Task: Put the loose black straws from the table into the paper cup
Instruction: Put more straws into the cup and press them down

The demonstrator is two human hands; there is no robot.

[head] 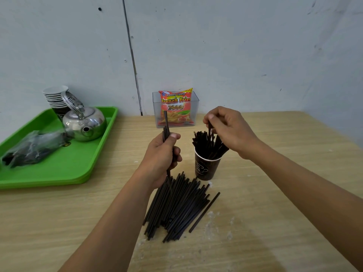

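Light, stiff and likely slippery, the black straws (pixel 176 205) suit a mid-length grip: the left hand (pixel 162 156) clasps a few upright, the right hand (pixel 225 126) pinches one over the paper cup (pixel 206 167).

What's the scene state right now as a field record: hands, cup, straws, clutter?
left hand: grips a small bunch of straws upright, above the pile
right hand: pinches one straw over the paper cup
paper cup: upright on the table, already holding many straws
pile: loose straws lying on the table, near side of the cup
tray: green, at left; holds a kettle, a stack of cups, a plastic bag
back: snack bag in a clear box by the wall
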